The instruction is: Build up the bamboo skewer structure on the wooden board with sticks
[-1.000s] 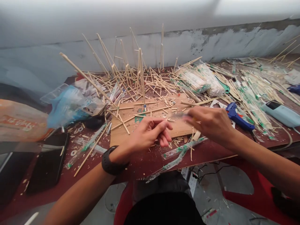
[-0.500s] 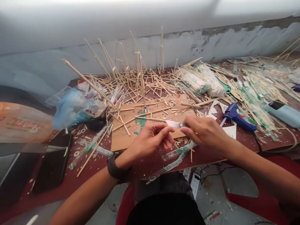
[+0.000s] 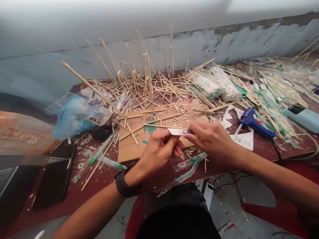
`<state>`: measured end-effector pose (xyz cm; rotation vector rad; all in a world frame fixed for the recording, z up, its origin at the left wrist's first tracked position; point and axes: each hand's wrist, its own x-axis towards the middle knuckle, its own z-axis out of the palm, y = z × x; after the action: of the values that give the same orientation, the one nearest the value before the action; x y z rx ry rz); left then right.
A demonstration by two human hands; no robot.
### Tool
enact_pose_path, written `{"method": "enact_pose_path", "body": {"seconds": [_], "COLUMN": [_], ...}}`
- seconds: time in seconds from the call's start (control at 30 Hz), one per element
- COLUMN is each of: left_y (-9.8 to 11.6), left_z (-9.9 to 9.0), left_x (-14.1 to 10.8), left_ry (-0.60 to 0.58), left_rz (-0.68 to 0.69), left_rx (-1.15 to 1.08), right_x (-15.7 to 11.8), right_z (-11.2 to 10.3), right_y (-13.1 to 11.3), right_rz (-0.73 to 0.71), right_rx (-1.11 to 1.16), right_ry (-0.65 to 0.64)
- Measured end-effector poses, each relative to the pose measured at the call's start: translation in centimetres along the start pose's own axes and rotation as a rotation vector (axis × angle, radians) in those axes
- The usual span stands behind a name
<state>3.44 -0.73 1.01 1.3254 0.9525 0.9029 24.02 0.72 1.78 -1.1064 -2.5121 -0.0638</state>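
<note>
My right hand point(image 3: 211, 141) grips a utility knife, its wide blade point(image 3: 177, 131) pointing left over the fingers of my left hand point(image 3: 159, 147). The left hand is closed in a pinch near the blade; what it holds, if anything, is too small or hidden to name. A thin wooden stick point(image 3: 159, 126) runs across just behind the blade. Under and behind both hands lies a wooden board point(image 3: 129, 152) with green patches and several sticks on it. A joined stick frame point(image 3: 149, 79) rises at the board's back edge.
A blue glue gun point(image 3: 256, 124) lies on white card point(image 3: 245, 141) at the right. Bagged sticks point(image 3: 219, 83) and loose sticks cover the back. A black phone point(image 3: 56, 176), a blue plastic bag point(image 3: 72, 116) and an orange bag point(image 3: 27, 132) are at the left.
My right hand has moved slightly left, bringing the blade further over my left fingers. The view has shifted slightly.
</note>
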Motion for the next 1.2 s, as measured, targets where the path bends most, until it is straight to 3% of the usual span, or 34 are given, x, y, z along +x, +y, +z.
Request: {"method": "enact_pose_path", "body": {"seconds": [0.13,0.2,0.27,0.33,0.4,0.53,0.63,0.9,1.03,1.13,1.2], "left_y": [0.5,0.6,0.5,0.3,0.1,0.0,0.1,-0.4,-0.6,-0.4,-0.2], "left_z": [0.1,0.0,0.0,0.0,0.0,0.2,0.1,0.2,0.0,-0.5,-0.9], "left_x": [-0.9,-1.3,-1.3,-1.1,-0.7,-0.4,-0.4,-0.4,0.1,0.2,0.0], "left_ry": [-0.076,-0.100,-0.077,-0.060,-0.043,-0.026,-0.032,0.032,-0.023,-0.047,-0.027], "left_rz": [-0.039,-0.059,-0.056,-0.050,-0.045,-0.006,0.022,0.062,-0.012,-0.035,-0.033], "left_rx": [-0.084,-0.123,-0.151,-0.149,-0.127,-0.037,0.055,0.089,0.006,-0.059,-0.081], "right_x": [-0.5,-1.4,-2.6,-3.5,-3.6,-2.3,-1.0,-0.1,-0.2,-0.3,-0.7], "right_z": [-0.5,-1.9,-3.4,-4.4,-4.3,-2.4,-1.4,-0.7,-0.3,-1.0,-2.2], "right_y": [4.6,7.8,9.6,9.2,6.9,1.7,0.1,0.8,1.1,3.4,6.1], "right_rz": [0.198,0.384,0.414,0.347,0.230,0.001,-0.072,-0.043,-0.029,0.039,0.226], "right_rx": [-0.085,-0.153,-0.177,-0.120,-0.056,0.016,0.061,0.047,-0.079,-0.179,-0.250], "right_ry": [0.077,0.163,0.176,0.154,0.107,0.072,0.042,-0.019,-0.029,-0.052,-0.023]}}
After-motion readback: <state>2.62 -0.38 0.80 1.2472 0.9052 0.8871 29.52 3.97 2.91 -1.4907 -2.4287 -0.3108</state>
